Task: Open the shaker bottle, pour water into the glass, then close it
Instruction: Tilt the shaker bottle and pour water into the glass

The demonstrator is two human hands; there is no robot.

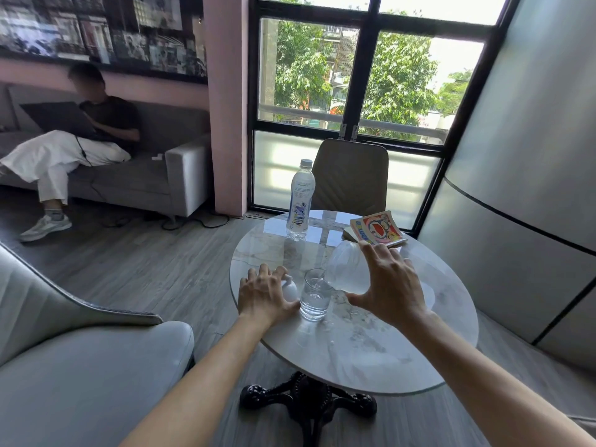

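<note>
Water pouring into the glass (314, 295)

Right hand (392, 285) is clamping the tilted, slippery shaker bottle (346, 269) mid-body; left hand (266, 293), beside the glass, is cupping the lid (289, 289).

we're at a round marble-look table (371, 350) on a black ornate base (306, 404), sitting on grey wood-plank floor (154, 259). across it there's a tan chair (351, 175) backed up to a big black-framed window (371, 75), green trees and daylight pouring in, lower panes frosted. pink pillar (227, 108) just left of the window. further left a grey sofa (154, 175) with a person (80, 137) sitting on it, pictures along the wall above. pale armchair (80, 366) near us on the left, frosted panels (522, 156) on the right.
</note>
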